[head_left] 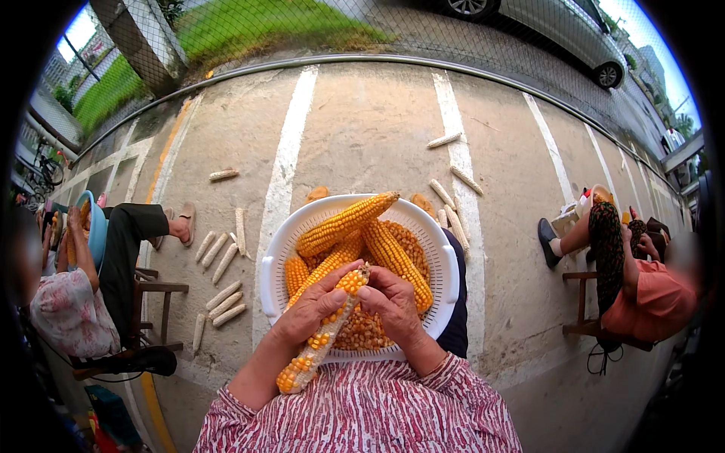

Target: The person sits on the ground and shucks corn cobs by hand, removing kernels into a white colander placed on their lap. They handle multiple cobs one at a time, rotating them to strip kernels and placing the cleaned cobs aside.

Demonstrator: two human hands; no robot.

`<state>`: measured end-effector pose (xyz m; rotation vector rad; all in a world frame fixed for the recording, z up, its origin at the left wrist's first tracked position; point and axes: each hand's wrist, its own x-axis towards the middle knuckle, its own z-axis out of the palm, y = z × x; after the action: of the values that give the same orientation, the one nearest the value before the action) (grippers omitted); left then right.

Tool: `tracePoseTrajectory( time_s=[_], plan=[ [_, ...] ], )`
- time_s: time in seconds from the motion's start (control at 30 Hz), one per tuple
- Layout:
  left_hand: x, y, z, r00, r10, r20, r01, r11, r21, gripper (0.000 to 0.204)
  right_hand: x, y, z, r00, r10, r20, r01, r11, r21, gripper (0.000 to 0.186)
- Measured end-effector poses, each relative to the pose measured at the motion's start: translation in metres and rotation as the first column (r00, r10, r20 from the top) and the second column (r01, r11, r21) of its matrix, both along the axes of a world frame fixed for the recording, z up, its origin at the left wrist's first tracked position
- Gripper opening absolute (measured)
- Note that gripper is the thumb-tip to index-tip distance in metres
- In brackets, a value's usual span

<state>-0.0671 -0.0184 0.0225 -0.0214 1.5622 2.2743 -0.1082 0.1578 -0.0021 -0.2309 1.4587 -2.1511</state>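
Both my hands are closed on one partly shelled corn cob [321, 340], held at a slant over the near rim of a white plastic basket [273, 283]. Patches of yellow kernels remain among the pale, bare stretches of the cob. My left hand [311, 307] wraps its middle, and my right hand [394, 302] pinches near its upper end. Whole ears of corn [347, 224] are piled in the basket, one lying across its far rim. Loose kernels [366, 330] cover the basket's bottom beneath them.
Bare cobs [225, 263] lie on the concrete floor to the left, and more cobs [455, 226] to the right. Seated people are at both sides, the left one with a blue basin [97, 230]. A chain-link fence [302, 38] runs along the far side, with a silver car [563, 38] beyond.
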Motion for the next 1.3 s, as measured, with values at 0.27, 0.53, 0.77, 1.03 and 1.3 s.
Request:
tracePoseTrajectory(
  time_s=[0.27, 0.53, 0.77, 1.03, 1.3],
  plan=[
    [-0.002, 0.003, 0.005, 0.995, -0.084, -0.057, 0.07, 0.975, -0.211, 0.066, 0.003, 0.005, 0.001, 0.995, 0.007, -0.103, 0.0, 0.998, 0.071, 0.032],
    [-0.003, 0.004, 0.009, 0.993, -0.114, -0.022, 0.106, 0.968, -0.227, 0.062, 0.005, 0.004, 0.011, 0.853, 0.052, -0.52, 0.172, 0.911, 0.374, 0.029],
    [-0.001, 0.005, 0.002, 0.997, -0.081, 0.013, 0.082, 0.971, -0.223, 0.059, 0.012, -0.001, 0.005, 0.86, -0.011, -0.51, 0.242, 0.889, 0.389, 0.033],
    [0.0, 0.004, -0.004, 0.998, -0.056, 0.005, 0.056, 0.987, -0.154, 0.067, 0.004, 0.012, 0.012, 0.996, 0.023, 0.089, -0.023, 1.0, 0.007, 0.032],
    [-0.001, 0.006, 0.0, 0.99, -0.127, -0.059, 0.114, 0.976, -0.183, 0.061, 0.004, 0.014, 0.004, 0.998, 0.01, -0.059, -0.001, 0.988, 0.157, 0.025]
  ],
)
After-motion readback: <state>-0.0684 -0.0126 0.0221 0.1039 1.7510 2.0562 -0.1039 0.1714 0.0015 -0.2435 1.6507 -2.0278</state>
